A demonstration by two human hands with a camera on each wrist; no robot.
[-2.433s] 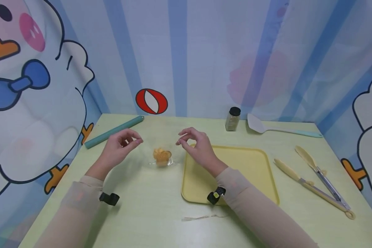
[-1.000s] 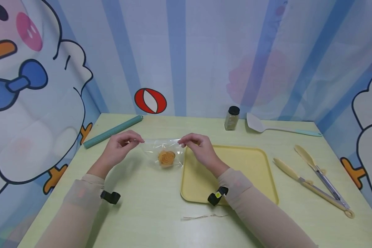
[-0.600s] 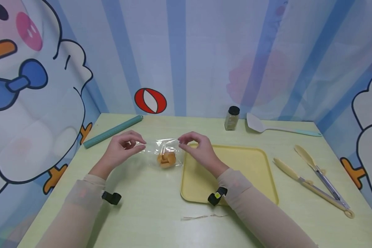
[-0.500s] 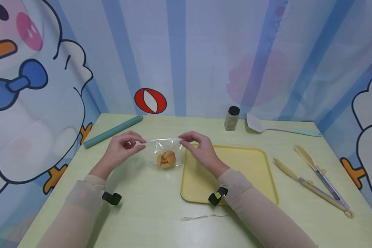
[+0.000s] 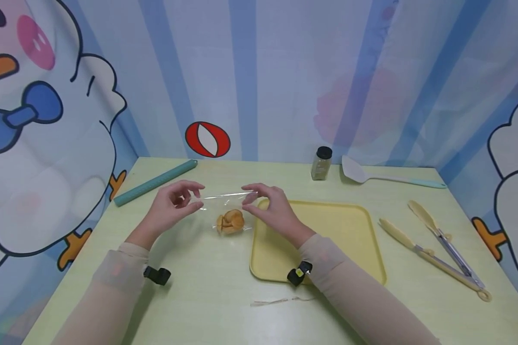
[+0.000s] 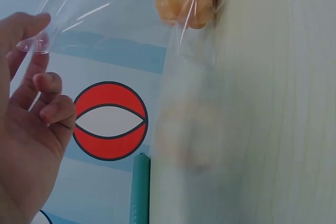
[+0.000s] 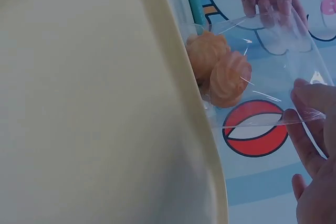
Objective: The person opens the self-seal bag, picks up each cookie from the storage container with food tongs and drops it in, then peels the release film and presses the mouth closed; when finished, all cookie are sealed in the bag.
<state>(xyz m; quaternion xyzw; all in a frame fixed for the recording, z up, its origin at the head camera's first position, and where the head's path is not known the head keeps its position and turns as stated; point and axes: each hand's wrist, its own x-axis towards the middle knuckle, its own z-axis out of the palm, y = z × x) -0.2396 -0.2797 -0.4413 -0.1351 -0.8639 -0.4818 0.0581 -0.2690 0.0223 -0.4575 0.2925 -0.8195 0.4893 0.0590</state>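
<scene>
A clear plastic bag (image 5: pixel 217 203) stretches between the two hands, with a few golden-brown swirled cookies (image 5: pixel 230 222) at its bottom. At the bag's upper left corner, the left hand (image 5: pixel 172 205) pinches the film between thumb and fingertips, its other fingers loosely curled. The right hand (image 5: pixel 276 211) grips the opposite corner, thumb on one side and fingers on the other. In the right wrist view the cookies (image 7: pixel 229 80) lie against each other, ridged faces showing through the film. From the left wrist, the hand (image 6: pixel 31 124) holds the bag's edge well away from them.
A yellow tray (image 5: pixel 319 249) lies under the right forearm. Around it are a twist tie-like strand (image 5: pixel 272 302), a teal rolling pin (image 5: pixel 155 183), a black-capped jar (image 5: pixel 321 164), a white spatula (image 5: pixel 356 171) and open tongs (image 5: pixel 436 258).
The hands have come slightly closer together, and the right hand's thumb and index finger have spread apart. The cookies have turned over in the bag, and the bag's top edge now tilts up to the right.
</scene>
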